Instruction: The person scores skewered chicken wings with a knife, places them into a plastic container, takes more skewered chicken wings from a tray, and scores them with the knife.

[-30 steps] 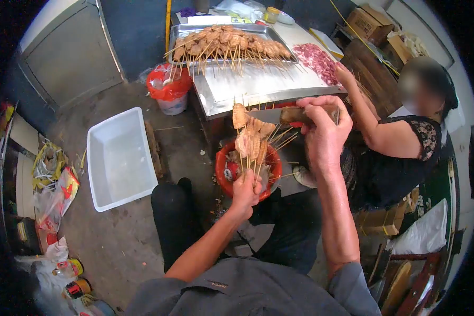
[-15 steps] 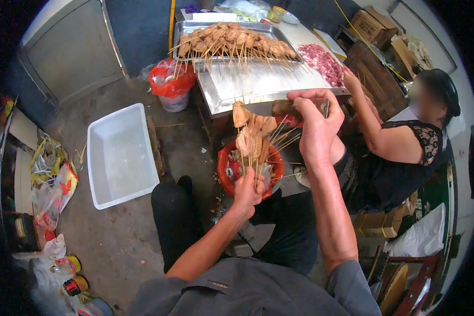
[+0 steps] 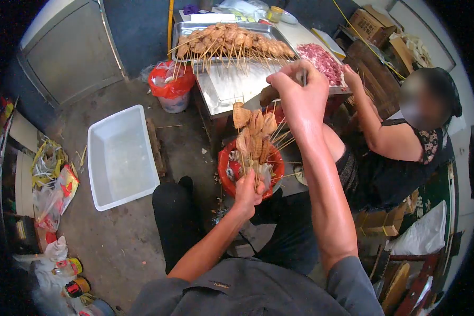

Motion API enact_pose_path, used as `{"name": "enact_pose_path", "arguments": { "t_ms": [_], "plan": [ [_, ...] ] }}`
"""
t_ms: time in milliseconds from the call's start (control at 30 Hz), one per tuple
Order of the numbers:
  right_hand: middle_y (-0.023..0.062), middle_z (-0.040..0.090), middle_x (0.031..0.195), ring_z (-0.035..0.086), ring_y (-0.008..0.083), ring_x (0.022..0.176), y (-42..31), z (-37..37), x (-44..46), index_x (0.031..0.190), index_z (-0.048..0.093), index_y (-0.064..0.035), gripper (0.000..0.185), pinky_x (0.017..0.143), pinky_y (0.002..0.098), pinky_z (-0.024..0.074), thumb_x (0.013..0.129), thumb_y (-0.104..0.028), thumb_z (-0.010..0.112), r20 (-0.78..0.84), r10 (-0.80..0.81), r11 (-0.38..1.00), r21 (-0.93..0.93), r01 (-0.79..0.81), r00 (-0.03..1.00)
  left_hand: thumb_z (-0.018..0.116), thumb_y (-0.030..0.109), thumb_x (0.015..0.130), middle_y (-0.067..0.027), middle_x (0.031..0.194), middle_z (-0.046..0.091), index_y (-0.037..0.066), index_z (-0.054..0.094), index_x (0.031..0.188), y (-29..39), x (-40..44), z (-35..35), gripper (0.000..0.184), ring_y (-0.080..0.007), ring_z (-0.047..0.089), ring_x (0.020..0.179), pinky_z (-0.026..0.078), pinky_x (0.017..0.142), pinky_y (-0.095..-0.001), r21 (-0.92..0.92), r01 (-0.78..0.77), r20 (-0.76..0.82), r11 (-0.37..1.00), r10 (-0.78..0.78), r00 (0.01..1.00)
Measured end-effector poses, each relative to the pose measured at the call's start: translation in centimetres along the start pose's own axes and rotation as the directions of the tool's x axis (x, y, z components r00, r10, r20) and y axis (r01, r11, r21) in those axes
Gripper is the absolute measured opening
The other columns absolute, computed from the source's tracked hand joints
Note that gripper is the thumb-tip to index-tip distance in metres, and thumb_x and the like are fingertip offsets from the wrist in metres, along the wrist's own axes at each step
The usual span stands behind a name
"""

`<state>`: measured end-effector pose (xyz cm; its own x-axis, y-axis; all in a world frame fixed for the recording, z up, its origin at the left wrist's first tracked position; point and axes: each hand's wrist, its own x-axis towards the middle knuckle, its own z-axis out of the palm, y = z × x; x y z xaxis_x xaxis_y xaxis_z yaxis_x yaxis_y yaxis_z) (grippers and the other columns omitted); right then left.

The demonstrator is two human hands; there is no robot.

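My left hand [image 3: 248,190] is closed around the sticks of several chicken wing skewers [image 3: 256,131]. Their meat ends fan upward over a red-lined bucket [image 3: 228,181], in which more sticks stand. Above and to the right of the wings is my right hand [image 3: 304,97], its fingers curled around a blade-like tool [image 3: 269,96]. The tool's grey, flat end points down and left toward the meat; its exact kind is unclear, being mostly hidden by my fingers. A metal tray [image 3: 287,38] on the table holds a heap of similar skewers.
A pile of raw red meat [image 3: 321,62] lies on the table [image 3: 221,100]. A person [image 3: 395,142] sits at the right, one hand near that meat. A white plastic tub [image 3: 124,158] is on the floor at left, and a red-bagged bucket [image 3: 173,87] stands beside the table.
My right hand has moved up and left with the tool, turning at the wrist. The wings in my left hand have spread apart, showing more pieces. The left hand barely moved.
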<state>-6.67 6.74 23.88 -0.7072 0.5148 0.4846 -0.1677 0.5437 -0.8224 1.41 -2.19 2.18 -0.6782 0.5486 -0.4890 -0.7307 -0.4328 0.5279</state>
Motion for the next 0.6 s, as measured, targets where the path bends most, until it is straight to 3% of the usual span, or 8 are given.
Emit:
{"name": "enact_pose_path", "arguments": {
  "t_ms": [167,233,367,467,533,600],
  "plan": [
    [0.0141,0.062,0.061,0.060,0.0217,0.058,-1.2,0.5,1.4,0.070,0.064,0.0022,0.016,0.061,0.0343,0.0487,0.066,-0.014,0.063,0.055,-0.015,0.998,-0.058,0.018,0.998,0.037,0.044,0.100,0.0013,0.055,0.045,0.007,0.050,0.091,0.1,-0.1,-0.1,0.040,-0.0065,0.031,0.037,0.019,0.032,-0.0220,-0.003,-0.006,0.008,1.000,0.006,1.000],
    [0.0102,0.063,0.058,0.061,0.0141,0.047,-1.2,0.7,1.9,0.074,0.060,0.0027,0.011,0.040,0.0237,0.0425,0.074,-0.008,0.062,0.115,-0.070,0.989,-0.124,0.084,0.991,0.037,0.043,0.100,0.0014,0.055,0.045,0.007,0.050,0.090,0.1,-0.2,-0.1,0.039,-0.0065,0.031,0.037,0.019,0.032,-0.0220,-0.001,-0.009,0.008,1.000,0.009,1.000],
    [0.0093,0.063,0.058,0.062,0.0148,0.048,-0.5,1.1,2.5,0.074,0.060,0.0024,0.011,0.040,0.0238,0.0424,0.074,-0.008,0.061,0.106,-0.087,0.986,-0.132,0.101,0.991,0.038,0.043,0.100,0.0013,0.055,0.045,0.008,0.050,0.088,0.1,-0.1,-0.1,0.039,-0.0066,0.031,0.037,0.019,0.032,-0.0220,0.003,-0.023,0.001,1.000,0.023,1.000],
    [0.0081,0.062,0.057,0.063,0.0156,0.049,0.8,1.6,3.1,0.072,0.060,0.0017,0.010,0.040,0.0241,0.0427,0.074,-0.009,0.061,0.107,-0.061,0.992,-0.101,0.072,0.992,0.038,0.044,0.100,0.0012,0.054,0.044,0.008,0.051,0.086,0.0,0.0,0.1,0.040,-0.0071,0.031,0.036,0.019,0.032,-0.0224,0.009,-0.019,-0.005,1.000,0.019,1.000],
    [0.0077,0.061,0.058,0.063,0.0152,0.049,1.5,2.0,3.3,0.071,0.060,0.0017,0.010,0.040,0.0237,0.0427,0.074,-0.008,0.061,0.148,0.096,0.993,-0.082,-0.084,0.984,0.038,0.044,0.100,0.0012,0.053,0.044,0.009,0.051,0.085,0.0,0.0,0.1,0.041,-0.0074,0.031,0.036,0.020,0.032,-0.0227,0.016,-0.014,-0.017,1.000,0.014,1.000],
    [0.0079,0.062,0.059,0.060,0.0156,0.046,4.2,3.2,3.7,0.069,0.061,0.0008,0.009,0.040,0.0261,0.0431,0.072,-0.008,0.061,0.116,0.107,0.991,-0.093,-0.096,0.987,0.038,0.045,0.100,0.0011,0.053,0.044,0.009,0.051,0.084,-0.1,0.2,-0.2,0.041,-0.0080,0.032,0.036,0.020,0.031,-0.0231,0.026,-0.004,-0.009,1.000,0.004,1.000]
  ]
}}
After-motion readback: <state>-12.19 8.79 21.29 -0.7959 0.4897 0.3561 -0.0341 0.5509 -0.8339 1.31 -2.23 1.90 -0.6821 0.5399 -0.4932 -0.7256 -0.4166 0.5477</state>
